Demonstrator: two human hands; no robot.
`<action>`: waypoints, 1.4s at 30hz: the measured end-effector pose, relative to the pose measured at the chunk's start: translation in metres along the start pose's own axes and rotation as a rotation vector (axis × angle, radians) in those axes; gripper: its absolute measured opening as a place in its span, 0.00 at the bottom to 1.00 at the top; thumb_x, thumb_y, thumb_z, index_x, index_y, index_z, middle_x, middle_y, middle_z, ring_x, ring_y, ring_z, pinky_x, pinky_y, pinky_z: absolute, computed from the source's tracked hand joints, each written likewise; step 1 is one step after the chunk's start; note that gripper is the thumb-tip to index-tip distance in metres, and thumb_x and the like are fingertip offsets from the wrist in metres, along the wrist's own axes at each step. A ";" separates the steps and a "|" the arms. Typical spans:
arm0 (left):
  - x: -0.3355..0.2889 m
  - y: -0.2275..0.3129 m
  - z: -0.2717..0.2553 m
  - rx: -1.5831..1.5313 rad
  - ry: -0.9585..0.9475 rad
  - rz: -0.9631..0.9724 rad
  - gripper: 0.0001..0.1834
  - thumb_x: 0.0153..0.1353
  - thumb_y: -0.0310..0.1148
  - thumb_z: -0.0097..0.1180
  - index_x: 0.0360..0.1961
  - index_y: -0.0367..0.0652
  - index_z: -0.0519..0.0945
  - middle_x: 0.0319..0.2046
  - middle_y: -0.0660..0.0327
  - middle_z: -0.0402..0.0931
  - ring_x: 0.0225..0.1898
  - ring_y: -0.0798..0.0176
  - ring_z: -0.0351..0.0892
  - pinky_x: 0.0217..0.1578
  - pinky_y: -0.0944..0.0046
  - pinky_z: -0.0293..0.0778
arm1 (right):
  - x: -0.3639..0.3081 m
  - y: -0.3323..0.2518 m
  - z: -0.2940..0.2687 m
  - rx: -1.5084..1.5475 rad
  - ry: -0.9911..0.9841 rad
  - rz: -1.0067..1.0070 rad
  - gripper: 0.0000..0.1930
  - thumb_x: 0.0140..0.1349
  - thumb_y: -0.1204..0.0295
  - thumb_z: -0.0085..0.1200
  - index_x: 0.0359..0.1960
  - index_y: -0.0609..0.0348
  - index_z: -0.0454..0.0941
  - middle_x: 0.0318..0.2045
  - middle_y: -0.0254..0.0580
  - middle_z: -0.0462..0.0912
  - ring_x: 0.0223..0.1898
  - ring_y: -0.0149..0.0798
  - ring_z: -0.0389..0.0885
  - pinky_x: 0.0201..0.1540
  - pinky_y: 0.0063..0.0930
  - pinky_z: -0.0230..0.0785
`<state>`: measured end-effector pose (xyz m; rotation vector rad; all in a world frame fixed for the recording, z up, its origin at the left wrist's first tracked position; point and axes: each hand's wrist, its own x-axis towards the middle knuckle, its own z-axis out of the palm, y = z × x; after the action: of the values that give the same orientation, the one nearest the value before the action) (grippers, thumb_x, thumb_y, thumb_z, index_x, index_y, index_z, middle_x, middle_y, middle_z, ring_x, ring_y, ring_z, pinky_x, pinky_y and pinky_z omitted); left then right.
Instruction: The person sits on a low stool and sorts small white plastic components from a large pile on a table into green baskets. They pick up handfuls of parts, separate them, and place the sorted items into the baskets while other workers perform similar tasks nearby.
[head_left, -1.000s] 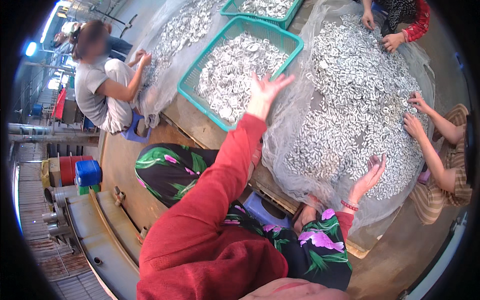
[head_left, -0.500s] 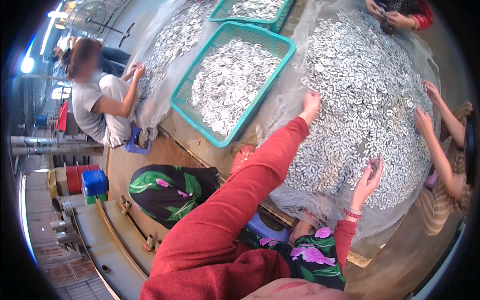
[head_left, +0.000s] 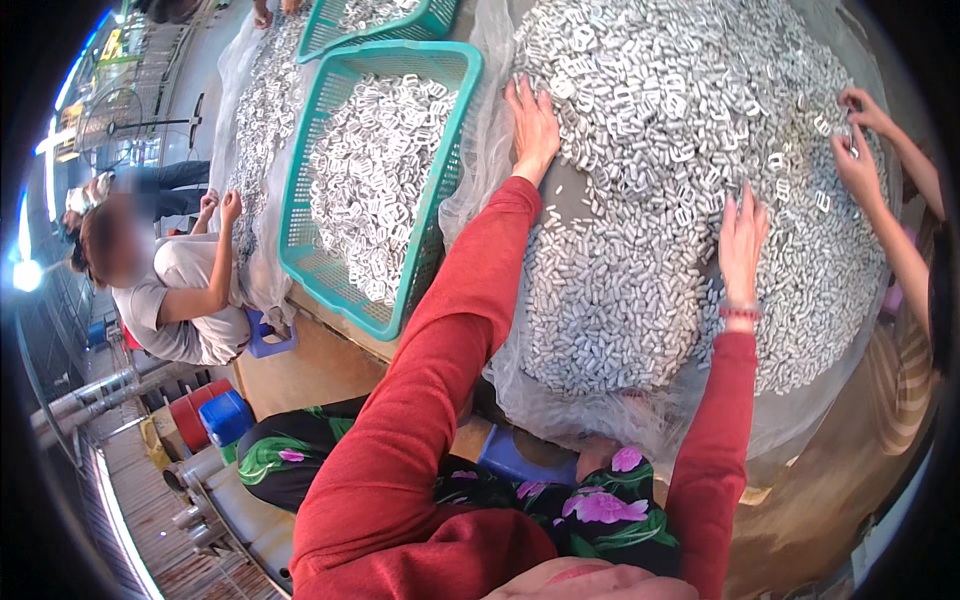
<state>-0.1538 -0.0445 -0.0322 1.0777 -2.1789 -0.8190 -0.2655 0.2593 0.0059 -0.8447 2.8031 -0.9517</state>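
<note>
A wide heap of small grey metal pieces [head_left: 640, 110] lies in front of me, with flat slotted metal buckles [head_left: 676, 105] mixed in. My left hand [head_left: 533, 130] rests at the heap's left edge, fingers stretched and slightly spread, holding nothing I can see. Near the heap's middle, my right hand [head_left: 742, 245] lies palm down on the pieces, its fingers extended forward. Loose grey pieces [head_left: 610, 310] spread thinly between my arms and toward the near edge.
Left of the heap stands a teal plastic basket [head_left: 290, 225] of buckles, with another teal basket [head_left: 440, 22] behind it. A crumpled translucent sheet [head_left: 590, 410] borders the heap. A co-worker's hands [head_left: 860, 170] work at the right edge; another person [head_left: 190, 290] sits at left.
My left hand has moved to the heap's left edge and its fingers have opened out. My right hand has turned palm down and reached farther onto the heap. The view has shifted.
</note>
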 end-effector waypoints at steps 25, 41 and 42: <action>-0.202 0.119 -0.042 -0.326 -0.494 -0.253 0.28 0.57 0.48 0.50 0.51 0.37 0.69 0.44 0.43 0.65 0.49 0.46 0.64 0.50 0.57 0.62 | -0.105 -0.059 -0.015 0.517 -0.280 0.210 0.22 0.63 0.61 0.44 0.53 0.65 0.65 0.48 0.55 0.72 0.49 0.49 0.71 0.53 0.33 0.59; -0.243 0.116 -0.151 -0.537 -0.468 -0.252 0.17 0.48 0.21 0.52 0.42 0.42 0.79 0.37 0.54 0.79 0.41 0.61 0.78 0.43 0.64 0.72 | -0.128 -0.124 -0.076 0.942 -0.578 0.386 0.12 0.56 0.78 0.44 0.42 0.57 0.71 0.39 0.37 0.72 0.36 0.32 0.72 0.33 0.31 0.76; -0.245 0.101 -0.151 -0.552 -0.436 -0.292 0.16 0.50 0.19 0.50 0.41 0.40 0.79 0.36 0.56 0.79 0.39 0.65 0.78 0.41 0.67 0.73 | -0.125 -0.132 -0.076 0.927 -0.642 0.358 0.11 0.57 0.77 0.43 0.42 0.56 0.72 0.42 0.37 0.71 0.41 0.34 0.70 0.34 0.34 0.75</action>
<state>0.0302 0.1673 0.0864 0.9977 -1.9379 -1.8038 -0.1133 0.2791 0.1296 -0.3768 1.6072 -1.3845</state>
